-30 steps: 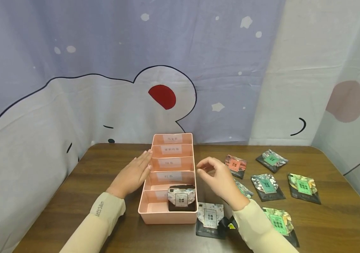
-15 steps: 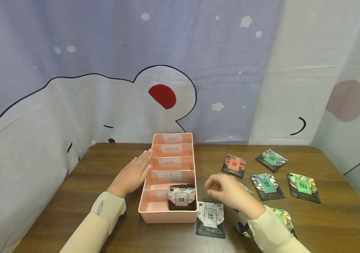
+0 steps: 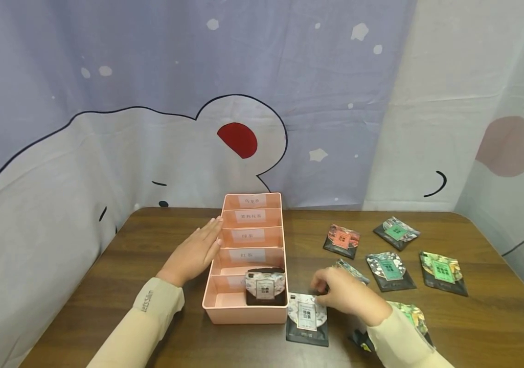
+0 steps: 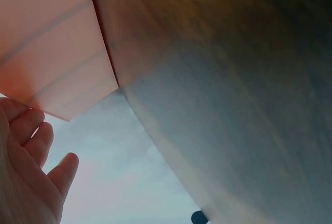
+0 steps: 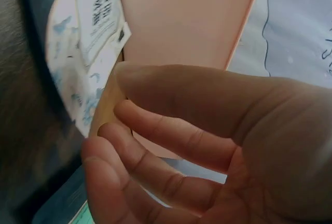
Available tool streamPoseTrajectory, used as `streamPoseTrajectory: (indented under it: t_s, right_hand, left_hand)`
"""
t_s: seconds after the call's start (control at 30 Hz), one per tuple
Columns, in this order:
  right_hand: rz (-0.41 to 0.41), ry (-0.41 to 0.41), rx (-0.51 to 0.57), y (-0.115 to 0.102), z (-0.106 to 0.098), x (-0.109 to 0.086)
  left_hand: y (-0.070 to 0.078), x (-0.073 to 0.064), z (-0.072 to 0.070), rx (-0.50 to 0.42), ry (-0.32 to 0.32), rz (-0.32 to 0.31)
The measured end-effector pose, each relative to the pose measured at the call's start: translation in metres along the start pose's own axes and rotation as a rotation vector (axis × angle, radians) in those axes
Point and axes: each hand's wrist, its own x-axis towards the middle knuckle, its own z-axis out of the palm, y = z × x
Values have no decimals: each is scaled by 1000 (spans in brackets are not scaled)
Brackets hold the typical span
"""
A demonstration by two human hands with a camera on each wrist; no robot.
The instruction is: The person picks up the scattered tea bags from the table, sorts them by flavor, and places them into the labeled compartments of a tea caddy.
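Observation:
A pink divided box [image 3: 249, 315] with paper labels stands lengthwise on the table. Inside its nearest compartment, on the right, a white-and-black tea sachet [image 3: 264, 291] leans upright. My left hand [image 3: 192, 255] rests with straight fingers along the box's left wall, which fills the corner of the left wrist view [image 4: 46, 37]. Flat beside the box's right front corner lies another white-and-black sachet [image 3: 306, 319]. My right hand [image 3: 351, 294] hovers at that sachet's upper right corner. In the right wrist view its fingers are loosely bent, nothing between them, thumb tip close to the sachet [image 5: 101, 14].
Right of the box lie a red sachet [image 3: 342, 240] and several green-labelled ones, among them the sachets at the far right [image 3: 443, 273] and back [image 3: 396, 233]. My right forearm partly covers a green sachet [image 3: 411, 317] and a dark one [image 3: 363, 341]. A curtain hangs behind the table.
My right hand has moved from beside the box's right wall toward me and to the right, down to the flat white-and-black sachet. The left hand stays in place.

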Motion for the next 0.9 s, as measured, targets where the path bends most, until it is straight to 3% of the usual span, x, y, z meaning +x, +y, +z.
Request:
streamPoseTrajectory:
  t_s: [0.37, 0.6, 0.9]
  right_hand:
    - [109, 47, 8, 3, 9, -10]
    - [116, 46, 12, 7, 12, -9]
    - [119, 95, 123, 12, 11, -9]
  left_hand:
    - [0, 0, 1, 4, 0, -1]
    - [0, 0, 0, 2, 0, -3]
    - [1, 0, 0, -1, -4, -8]
